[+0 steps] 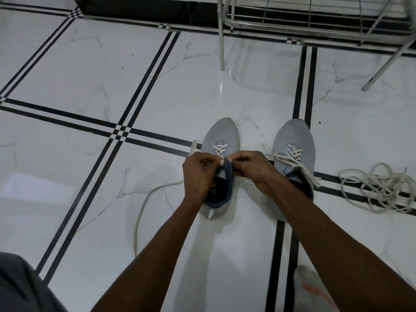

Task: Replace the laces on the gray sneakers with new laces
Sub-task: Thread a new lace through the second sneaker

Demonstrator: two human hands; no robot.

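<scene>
Two gray sneakers stand side by side on the tiled floor, toes pointing away. Over the left sneaker (221, 134) both hands meet at the top of its tongue. My left hand (199, 174) and my right hand (252, 166) pinch the white lace (219, 149) threaded through its lower eyelets. One long end of that lace (144, 203) trails across the floor to the left. The right sneaker (293, 136) carries a white lace (295, 154) with loose ends hanging to both sides.
A tangled heap of white laces (380, 188) lies on the floor at the right. A metal rack (315, 23) with thin legs stands at the back. A white bag with orange print (313, 289) sits under my right forearm. Grey clothing shows at the bottom left.
</scene>
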